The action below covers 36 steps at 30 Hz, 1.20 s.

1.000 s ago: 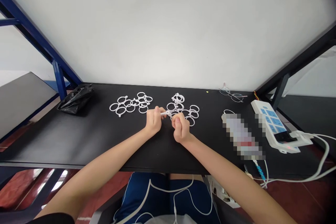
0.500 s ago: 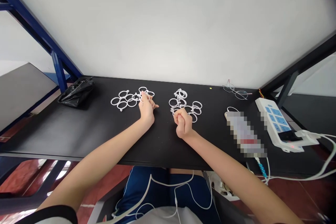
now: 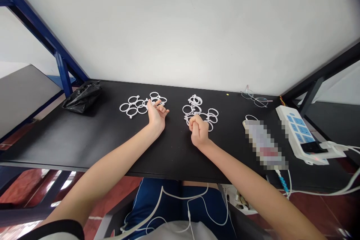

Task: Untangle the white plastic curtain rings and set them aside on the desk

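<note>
White plastic rings with small knobs (image 3: 124, 107) lie flat on the black table in a linked-looking cluster at left centre. At this cluster's right end is my left hand (image 3: 156, 115), palm partly up, its thumb and index finger apart and the other fingers loosely curled; I see nothing held in it. A second group of similar white rings (image 3: 213, 112) lies right of centre, some of them overlapping in a heap. My right hand (image 3: 199, 129) is closed in a fist at the near side of that group and covers some rings. Whatever its fingers hold is hidden.
A crumpled black plastic bag (image 3: 82, 98) sits at the table's left. To the right lie eyeglasses (image 3: 261, 101), a blurred-out phone (image 3: 264, 146) on a charging cable, and a white power strip (image 3: 299, 131) with plugs. A white wall (image 3: 180, 26) rises behind the table.
A ring that was at my left thumb and fingers has been let go onto the cluster, and that hand has opened. My right fist has barely moved. The view has shifted slightly.
</note>
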Each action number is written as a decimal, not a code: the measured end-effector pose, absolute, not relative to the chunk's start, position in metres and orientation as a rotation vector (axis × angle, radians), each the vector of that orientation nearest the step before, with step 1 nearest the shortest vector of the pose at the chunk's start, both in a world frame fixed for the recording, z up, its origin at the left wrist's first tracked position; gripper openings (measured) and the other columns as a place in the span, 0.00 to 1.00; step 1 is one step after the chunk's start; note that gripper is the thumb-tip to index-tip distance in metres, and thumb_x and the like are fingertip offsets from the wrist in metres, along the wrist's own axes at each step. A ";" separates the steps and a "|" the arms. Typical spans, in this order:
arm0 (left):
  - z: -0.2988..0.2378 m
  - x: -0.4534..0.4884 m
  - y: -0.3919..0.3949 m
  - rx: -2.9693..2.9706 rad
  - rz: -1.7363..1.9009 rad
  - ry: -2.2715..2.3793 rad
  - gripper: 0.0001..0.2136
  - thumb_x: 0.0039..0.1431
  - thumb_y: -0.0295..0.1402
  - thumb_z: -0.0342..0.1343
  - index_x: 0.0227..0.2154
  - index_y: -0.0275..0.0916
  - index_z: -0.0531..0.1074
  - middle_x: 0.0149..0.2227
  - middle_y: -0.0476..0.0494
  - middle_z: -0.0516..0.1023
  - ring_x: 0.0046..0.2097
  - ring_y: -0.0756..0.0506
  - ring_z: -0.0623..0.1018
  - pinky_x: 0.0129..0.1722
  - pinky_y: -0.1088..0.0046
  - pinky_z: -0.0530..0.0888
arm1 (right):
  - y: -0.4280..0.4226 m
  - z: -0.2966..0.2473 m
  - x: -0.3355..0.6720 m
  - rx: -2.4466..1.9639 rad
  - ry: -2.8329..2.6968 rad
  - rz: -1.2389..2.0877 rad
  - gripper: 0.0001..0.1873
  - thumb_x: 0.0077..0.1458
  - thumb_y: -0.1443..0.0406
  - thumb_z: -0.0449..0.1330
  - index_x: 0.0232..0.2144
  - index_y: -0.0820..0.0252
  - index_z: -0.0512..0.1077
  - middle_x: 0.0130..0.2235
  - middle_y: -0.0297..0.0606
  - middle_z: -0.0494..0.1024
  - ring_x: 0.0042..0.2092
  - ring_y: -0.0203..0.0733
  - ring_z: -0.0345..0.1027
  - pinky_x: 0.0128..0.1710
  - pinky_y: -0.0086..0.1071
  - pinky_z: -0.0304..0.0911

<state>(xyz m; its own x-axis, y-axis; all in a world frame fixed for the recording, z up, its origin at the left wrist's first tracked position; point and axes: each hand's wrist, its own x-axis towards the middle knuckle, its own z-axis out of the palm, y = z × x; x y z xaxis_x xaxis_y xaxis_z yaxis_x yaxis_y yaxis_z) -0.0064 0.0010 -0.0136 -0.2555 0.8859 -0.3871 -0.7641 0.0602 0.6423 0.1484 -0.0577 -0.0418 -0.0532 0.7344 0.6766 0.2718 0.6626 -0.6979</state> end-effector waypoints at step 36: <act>-0.022 0.005 -0.008 1.684 1.155 0.977 0.05 0.60 0.34 0.54 0.35 0.38 0.70 0.35 0.45 0.73 0.40 0.46 0.74 0.49 0.64 0.71 | -0.053 -0.033 0.158 -0.735 -1.263 0.664 0.15 0.51 0.72 0.47 0.15 0.57 0.55 0.21 0.33 0.62 0.23 0.36 0.59 0.23 0.33 0.56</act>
<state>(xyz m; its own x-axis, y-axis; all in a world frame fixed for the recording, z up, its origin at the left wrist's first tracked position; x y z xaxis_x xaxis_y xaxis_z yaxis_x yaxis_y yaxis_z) 0.0047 -0.0084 -0.0221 0.2681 0.9188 0.2895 0.1336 -0.3331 0.9334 0.1584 -0.0527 -0.0328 0.1824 0.7862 0.5904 -0.0408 0.6060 -0.7944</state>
